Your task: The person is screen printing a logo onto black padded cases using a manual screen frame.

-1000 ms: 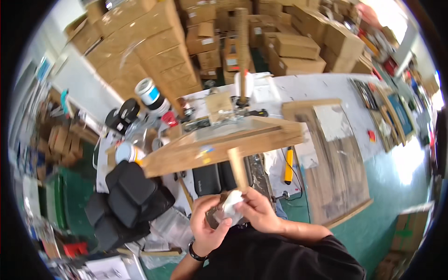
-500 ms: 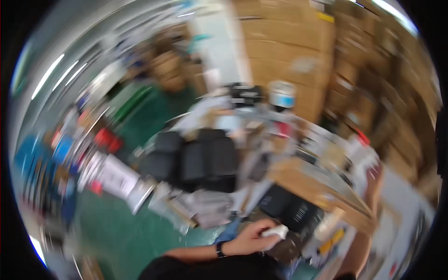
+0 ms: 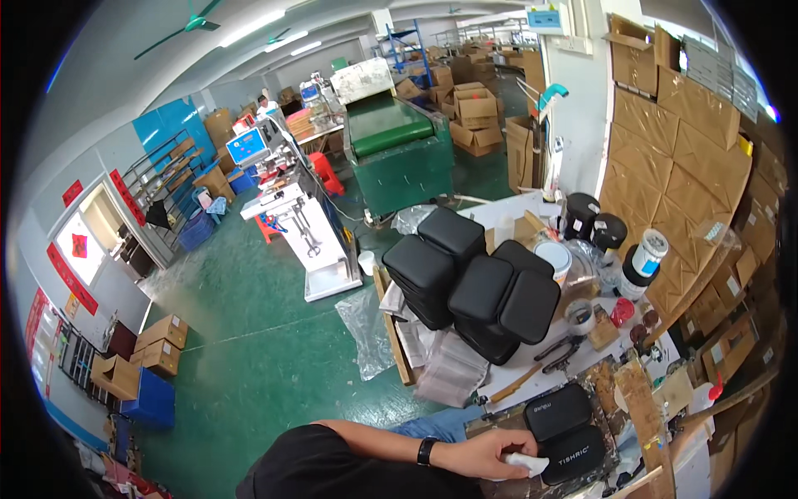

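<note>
My left hand, with a black band on its wrist, is closed around a crumpled white cloth. The cloth lies against the edge of a black zip case with white lettering. A second black case, also lettered, sits right beside it on a stained work board. Farther off, several plain black cases are stacked on the table. My right hand does not show.
A wooden frame piece stands right of the cases. Behind are a white tub, dark-lidded jars and a black tool. Clear plastic bags lie at the table's left edge. A white printing machine stands on the green floor.
The view has swung left and steadied from a blur. My right arm, visible before at the right, has left the view. My left hand still holds the white cloth near the lettered cases.
</note>
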`<state>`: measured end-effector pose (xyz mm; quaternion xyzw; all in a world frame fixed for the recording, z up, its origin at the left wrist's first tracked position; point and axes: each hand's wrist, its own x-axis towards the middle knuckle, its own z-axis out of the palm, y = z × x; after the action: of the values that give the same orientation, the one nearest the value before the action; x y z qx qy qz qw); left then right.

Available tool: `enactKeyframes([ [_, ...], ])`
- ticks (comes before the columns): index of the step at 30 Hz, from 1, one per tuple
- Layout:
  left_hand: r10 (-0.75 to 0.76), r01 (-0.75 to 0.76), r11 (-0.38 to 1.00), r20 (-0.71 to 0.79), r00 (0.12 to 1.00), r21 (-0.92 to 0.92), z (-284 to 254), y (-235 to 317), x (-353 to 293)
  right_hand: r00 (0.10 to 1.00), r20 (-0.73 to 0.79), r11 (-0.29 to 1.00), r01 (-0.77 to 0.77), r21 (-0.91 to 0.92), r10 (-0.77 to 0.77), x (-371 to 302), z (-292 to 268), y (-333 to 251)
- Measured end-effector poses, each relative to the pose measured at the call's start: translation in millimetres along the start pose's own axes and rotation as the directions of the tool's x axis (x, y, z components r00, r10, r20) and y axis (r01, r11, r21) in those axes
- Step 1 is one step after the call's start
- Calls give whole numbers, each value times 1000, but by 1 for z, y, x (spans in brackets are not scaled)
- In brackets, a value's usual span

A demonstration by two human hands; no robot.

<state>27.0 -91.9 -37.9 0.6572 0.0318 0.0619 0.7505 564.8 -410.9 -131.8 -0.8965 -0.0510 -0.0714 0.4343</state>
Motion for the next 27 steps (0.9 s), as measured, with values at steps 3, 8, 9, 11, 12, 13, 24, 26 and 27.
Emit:
enactKeyframes([
  [3,60,-60,998,6,998,-17,2,-14,-2,986,-144,990,95,105,-80,15,8,8],
  [8,82,-79,994,40,996,-82,-1,-11,-5,905,-392,942,263,208,-166,25,-9,37],
  [9,79,-75,993,49,996,-91,-2,-8,-7,881,-440,930,294,219,-175,22,-18,43],
  [11,73,-64,992,78,994,-112,-3,-1,-9,822,-539,907,354,229,-185,13,-24,55],
  [12,83,-72,991,94,992,-114,-4,3,-10,752,-603,880,445,168,-265,2,-44,66],
  [13,82,-68,989,109,991,-129,-4,7,-11,670,-659,846,525,96,-342,-10,-75,77],
  [24,49,-47,997,27,998,-68,-6,9,-33,949,-269,843,279,461,-167,-350,-140,-77],
  [26,30,-33,998,73,997,45,-11,3,-37,955,-250,840,266,473,-161,-410,-155,-89],
  [27,31,-35,998,77,997,43,-13,3,-37,954,-254,841,267,471,-161,-414,-151,-91],
])
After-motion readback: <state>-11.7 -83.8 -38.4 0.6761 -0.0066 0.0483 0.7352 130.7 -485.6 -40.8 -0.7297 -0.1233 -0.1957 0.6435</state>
